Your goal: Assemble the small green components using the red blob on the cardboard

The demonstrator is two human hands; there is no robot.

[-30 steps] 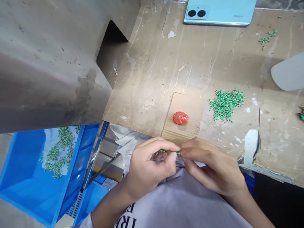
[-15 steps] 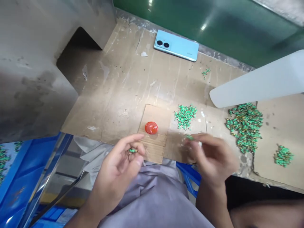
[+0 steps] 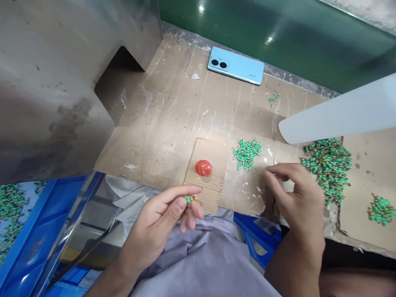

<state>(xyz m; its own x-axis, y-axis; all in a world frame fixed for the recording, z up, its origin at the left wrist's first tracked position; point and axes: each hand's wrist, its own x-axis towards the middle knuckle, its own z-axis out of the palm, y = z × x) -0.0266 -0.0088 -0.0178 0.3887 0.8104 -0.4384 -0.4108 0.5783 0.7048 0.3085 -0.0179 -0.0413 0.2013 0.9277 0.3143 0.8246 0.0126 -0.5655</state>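
My left hand point(image 3: 168, 212) is closed loosely around a few small green-and-gold pieces point(image 3: 190, 199), which show between thumb and fingers. It hovers at the near edge of a cardboard piece point(image 3: 201, 149). A glossy red blob of paste point(image 3: 203, 168) sits on that cardboard, just beyond my left fingertips. My right hand point(image 3: 295, 194) is over the table edge, thumb and forefinger pinched together; whatever lies between them is too small to make out. Beyond its fingertips spreads a pile of small green pieces point(image 3: 247, 153). A larger green-and-gold pile point(image 3: 329, 169) lies to its right.
A light blue phone point(image 3: 236, 66) lies at the back of the worn table point(image 3: 161, 123). A pale, long panel point(image 3: 337, 109) juts in from the right. Metal housing point(image 3: 62, 95) stands at left, above a blue bin point(image 3: 46, 218). A smaller green pile point(image 3: 381, 209) is far right.
My right hand has moved right; the green piece at its fingertips no longer shows. My left hand has shifted right and its thumb has come up closer to the forefinger. The view has shifted slightly.
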